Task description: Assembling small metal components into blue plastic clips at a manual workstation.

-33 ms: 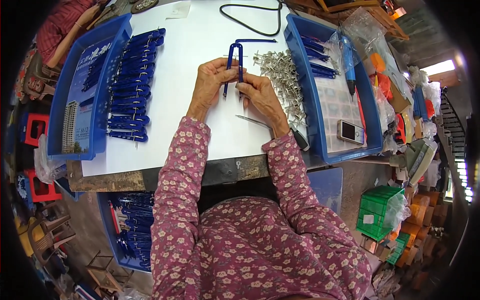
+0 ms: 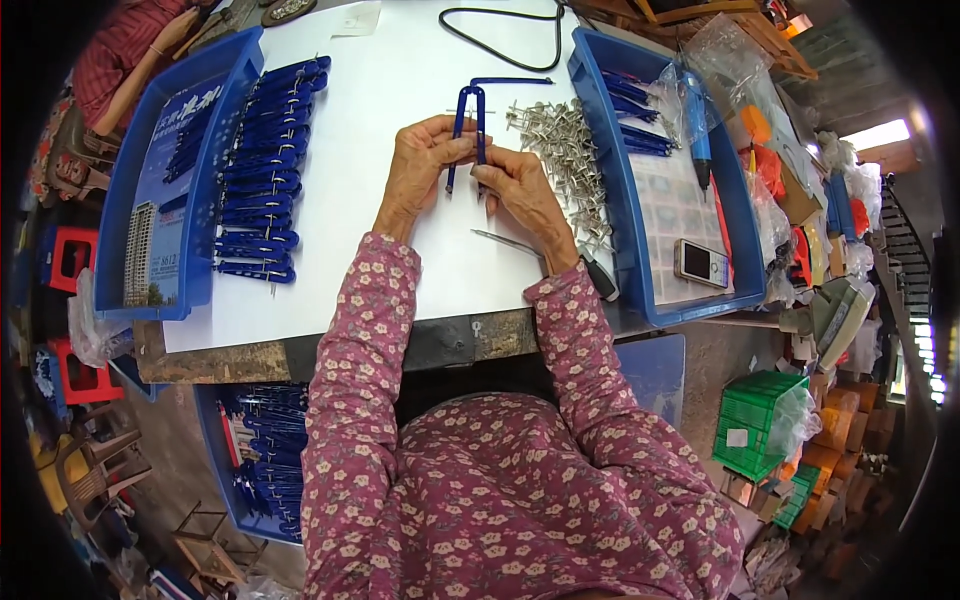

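Observation:
Over the white sheet point(image 2: 390, 280), both hands hold a blue U-shaped piece point(image 2: 470, 95) with two long narrow legs and its bend away from me. My left hand point(image 2: 422, 165) pinches it by the left leg. My right hand point(image 2: 525, 190) has its thumb and fingers closed on the right leg. A thin metal pin point(image 2: 487, 113) shows beside the legs. Just beyond the bend lies a slim blue strip point(image 2: 515, 80). Under my right wrist is a pointed metal tool point(image 2: 503, 240) with a dark handle. Small silver cross-shaped metal parts point(image 2: 560, 150) are heaped right of my right hand.
Blue pieces form a long row point(image 2: 260, 170) beside the left blue tray point(image 2: 115, 290). The right blue tray point(image 2: 635, 250) holds more pieces, a power screwdriver point(image 2: 694, 125) and a phone point(image 2: 702, 264). A black cord loop point(image 2: 500, 12) lies far back. A co-worker's arm point(image 2: 135, 85) shows far left.

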`<state>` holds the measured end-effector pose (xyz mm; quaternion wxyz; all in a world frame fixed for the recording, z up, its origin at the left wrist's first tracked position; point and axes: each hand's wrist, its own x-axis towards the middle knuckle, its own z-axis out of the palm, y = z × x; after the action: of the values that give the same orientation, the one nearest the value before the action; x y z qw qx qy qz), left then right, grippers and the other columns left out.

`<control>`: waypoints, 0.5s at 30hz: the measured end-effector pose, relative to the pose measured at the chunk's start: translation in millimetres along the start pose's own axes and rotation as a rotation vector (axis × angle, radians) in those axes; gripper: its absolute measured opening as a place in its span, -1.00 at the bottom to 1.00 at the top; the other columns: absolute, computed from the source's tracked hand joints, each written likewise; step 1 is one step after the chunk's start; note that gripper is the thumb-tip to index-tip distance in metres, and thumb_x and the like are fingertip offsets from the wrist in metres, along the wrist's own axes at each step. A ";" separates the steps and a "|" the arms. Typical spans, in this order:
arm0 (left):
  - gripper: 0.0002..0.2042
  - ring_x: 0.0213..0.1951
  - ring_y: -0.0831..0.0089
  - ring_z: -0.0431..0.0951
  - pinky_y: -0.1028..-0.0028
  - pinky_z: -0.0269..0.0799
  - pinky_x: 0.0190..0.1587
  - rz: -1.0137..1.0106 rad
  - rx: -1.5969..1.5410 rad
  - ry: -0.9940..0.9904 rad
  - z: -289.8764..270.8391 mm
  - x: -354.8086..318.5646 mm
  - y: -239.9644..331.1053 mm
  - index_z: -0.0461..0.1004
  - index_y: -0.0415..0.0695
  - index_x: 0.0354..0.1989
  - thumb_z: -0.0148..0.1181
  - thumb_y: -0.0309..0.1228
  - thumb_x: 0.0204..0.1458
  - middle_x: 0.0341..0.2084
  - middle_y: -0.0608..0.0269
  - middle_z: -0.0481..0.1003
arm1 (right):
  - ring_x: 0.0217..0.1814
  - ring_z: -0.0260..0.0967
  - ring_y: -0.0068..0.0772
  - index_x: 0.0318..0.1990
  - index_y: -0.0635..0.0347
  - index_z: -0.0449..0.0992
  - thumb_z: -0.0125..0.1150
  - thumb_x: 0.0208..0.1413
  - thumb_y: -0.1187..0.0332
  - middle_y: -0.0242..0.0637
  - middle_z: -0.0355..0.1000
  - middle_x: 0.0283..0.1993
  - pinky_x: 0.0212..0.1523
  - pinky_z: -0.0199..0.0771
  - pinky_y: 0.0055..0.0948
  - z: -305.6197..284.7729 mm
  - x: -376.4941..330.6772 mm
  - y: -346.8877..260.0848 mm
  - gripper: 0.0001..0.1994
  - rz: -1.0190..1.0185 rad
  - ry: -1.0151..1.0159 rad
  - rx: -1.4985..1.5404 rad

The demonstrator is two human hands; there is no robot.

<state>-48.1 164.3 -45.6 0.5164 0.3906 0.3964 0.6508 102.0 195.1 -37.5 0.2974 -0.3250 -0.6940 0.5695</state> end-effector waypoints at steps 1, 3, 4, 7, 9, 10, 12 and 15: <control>-0.78 -0.35 0.40 0.57 0.49 0.51 -0.23 -0.001 0.000 0.000 -1.0 -0.3 -0.7 0.43 -0.35 -0.19 0.12 -0.56 -0.04 -0.36 0.02 0.53 | -0.71 0.19 -0.67 -0.35 0.38 0.47 0.00 0.05 0.48 -0.46 0.26 -0.65 -0.68 0.21 -0.63 0.2 0.2 0.4 -0.85 0.004 -0.004 0.000; -0.79 -0.35 0.41 0.57 0.50 0.51 -0.24 0.002 0.016 0.000 -3.2 1.1 -1.9 0.43 -0.34 -0.20 0.12 -0.56 -0.04 -0.37 0.03 0.53 | -0.70 0.20 -0.69 -0.33 0.38 0.48 0.03 0.05 0.46 -0.45 0.29 -0.64 -0.68 0.21 -0.66 -0.1 1.4 0.8 -0.85 0.015 -0.014 0.033; -0.79 -0.35 0.41 0.57 0.50 0.51 -0.24 0.002 0.016 -0.001 -3.1 1.6 -2.8 0.43 -0.34 -0.20 0.12 -0.56 -0.04 -0.37 0.03 0.53 | -0.70 0.20 -0.71 -0.31 0.38 0.49 0.05 0.06 0.45 -0.44 0.31 -0.63 -0.67 0.22 -0.70 -0.2 1.8 1.5 -0.84 0.026 -0.026 0.067; -0.79 -0.36 0.41 0.57 0.51 0.51 -0.24 -0.024 0.009 0.026 -2.9 3.4 -4.9 0.43 -0.34 -0.21 0.12 -0.56 -0.04 -0.38 0.03 0.53 | -0.72 0.18 -0.71 -0.37 0.36 0.48 0.01 0.05 0.47 -0.49 0.27 -0.64 -0.71 0.21 -0.69 -0.1 3.3 4.8 -0.86 0.039 -0.027 0.117; -0.80 -0.36 0.42 0.57 0.53 0.51 -0.25 -0.073 0.006 0.054 -5.4 2.6 -6.4 0.43 -0.36 -0.21 0.11 -0.58 -0.05 -0.37 0.02 0.53 | -0.72 0.18 -0.71 -0.37 0.37 0.48 0.01 0.04 0.47 -0.49 0.27 -0.64 -0.72 0.21 -0.69 0.8 5.4 6.5 -0.85 0.062 -0.042 0.132; -0.80 -0.36 0.42 0.57 0.53 0.51 -0.25 -0.076 0.007 0.057 -6.9 1.9 -6.9 0.43 -0.36 -0.21 0.11 -0.58 -0.05 -0.37 0.02 0.53 | -0.72 0.18 -0.71 -0.38 0.38 0.48 0.02 0.03 0.46 -0.49 0.27 -0.64 -0.73 0.21 -0.70 1.4 6.3 7.2 -0.85 0.083 -0.055 0.146; -0.80 -0.36 0.41 0.56 0.55 0.50 -0.27 -0.086 -0.030 0.065 -6.3 3.0 -8.3 0.42 -0.38 -0.22 0.10 -0.59 -0.05 -0.37 0.01 0.52 | -0.72 0.18 -0.71 -0.38 0.38 0.48 0.03 0.03 0.45 -0.49 0.27 -0.64 -0.73 0.20 -0.71 -0.7 7.0 8.2 -0.85 0.086 -0.052 0.158; -0.80 -0.35 0.41 0.55 0.55 0.49 -0.28 -0.112 -0.050 0.081 -5.7 3.2 -9.2 0.42 -0.39 -0.21 0.09 -0.61 -0.05 -0.36 0.00 0.52 | -0.72 0.16 -0.72 -0.38 0.37 0.49 0.03 0.03 0.44 -0.49 0.27 -0.64 -0.74 0.19 -0.72 -0.7 6.5 9.4 -0.84 0.086 -0.046 0.182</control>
<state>-50.5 168.2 -55.9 0.5452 0.3284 0.4219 0.6457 99.6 202.0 -46.4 0.2849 -0.3130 -0.6314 0.6498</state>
